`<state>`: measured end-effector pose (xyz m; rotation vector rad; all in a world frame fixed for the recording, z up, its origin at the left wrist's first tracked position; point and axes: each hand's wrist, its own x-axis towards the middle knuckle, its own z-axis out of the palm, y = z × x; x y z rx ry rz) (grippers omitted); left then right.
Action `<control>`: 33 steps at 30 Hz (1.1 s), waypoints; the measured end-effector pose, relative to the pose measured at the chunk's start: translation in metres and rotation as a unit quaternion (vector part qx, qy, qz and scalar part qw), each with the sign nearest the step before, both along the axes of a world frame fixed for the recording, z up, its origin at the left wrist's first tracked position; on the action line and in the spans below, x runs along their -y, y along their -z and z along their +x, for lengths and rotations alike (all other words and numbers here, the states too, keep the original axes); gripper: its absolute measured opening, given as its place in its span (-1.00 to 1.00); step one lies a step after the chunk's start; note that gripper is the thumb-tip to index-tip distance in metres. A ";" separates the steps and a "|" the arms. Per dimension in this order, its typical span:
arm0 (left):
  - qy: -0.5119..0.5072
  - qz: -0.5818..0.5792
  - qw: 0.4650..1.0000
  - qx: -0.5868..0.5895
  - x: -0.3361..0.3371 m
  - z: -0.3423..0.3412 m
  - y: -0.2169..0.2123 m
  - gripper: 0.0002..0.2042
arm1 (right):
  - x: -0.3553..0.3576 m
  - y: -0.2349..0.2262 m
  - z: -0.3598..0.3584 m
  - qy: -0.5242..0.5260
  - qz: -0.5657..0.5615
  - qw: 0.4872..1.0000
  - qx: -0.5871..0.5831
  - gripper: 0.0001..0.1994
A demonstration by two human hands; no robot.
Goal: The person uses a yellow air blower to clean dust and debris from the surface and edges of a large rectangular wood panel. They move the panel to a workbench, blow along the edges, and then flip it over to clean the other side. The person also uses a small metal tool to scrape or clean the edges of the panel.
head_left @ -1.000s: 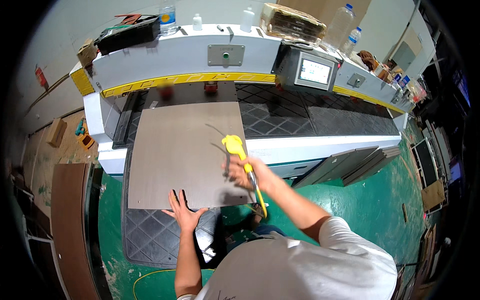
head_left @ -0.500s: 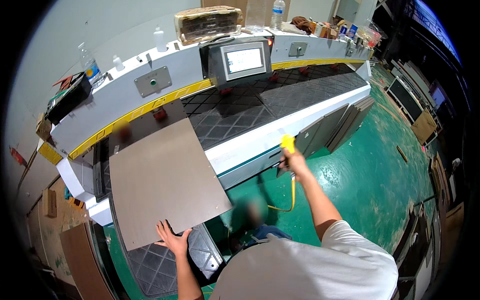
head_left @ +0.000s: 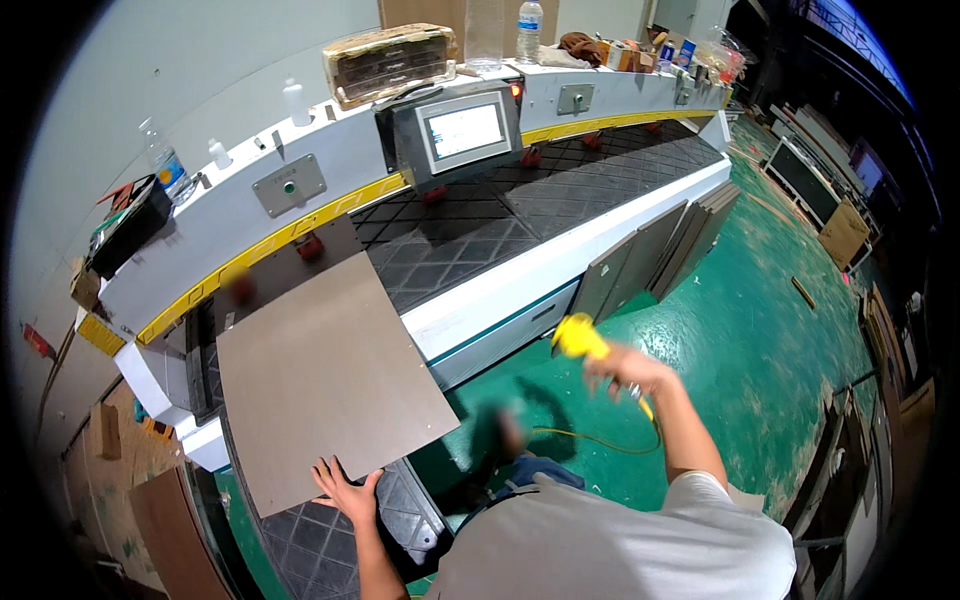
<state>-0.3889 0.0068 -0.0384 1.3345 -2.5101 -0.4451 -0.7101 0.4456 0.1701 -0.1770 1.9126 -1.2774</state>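
I keep my left hand (head_left: 345, 492) flat on the thin brown square board (head_left: 325, 375) on the bench (head_left: 520, 270), while my right hand (head_left: 625, 370) should keep its closed grip on the yellow air gun (head_left: 578, 337) aimed away.

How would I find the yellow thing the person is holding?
Start at the long white machine with the screen, then look down over the green floor. The right hand grips a bright yellow tool trailing a thin yellow hose, the only handheld yellow thing here.

A long worktop (head_left: 560, 190) with a black diamond-patterned mat carries a flat brown panel (head_left: 330, 375) at its near end, one corner overhanging the white edge.
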 end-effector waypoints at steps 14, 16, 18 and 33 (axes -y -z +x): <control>0.000 0.000 1.000 -0.018 -0.001 0.000 0.004 0.11 | 0.102 0.113 0.145 0.044 -0.391 0.751 0.530 -0.49; 0.002 -0.005 1.000 -0.020 0.001 -0.001 0.002 0.12 | 0.103 0.097 0.144 0.046 -0.336 0.775 0.534 -0.46; -0.001 -0.002 1.000 -0.013 -0.001 0.002 0.001 0.13 | 0.099 0.098 0.144 0.031 -0.302 0.782 0.545 -0.47; -0.002 0.003 1.000 -0.010 -0.001 0.002 0.000 0.14 | 0.105 0.119 0.125 0.111 -0.257 0.937 0.211 -0.49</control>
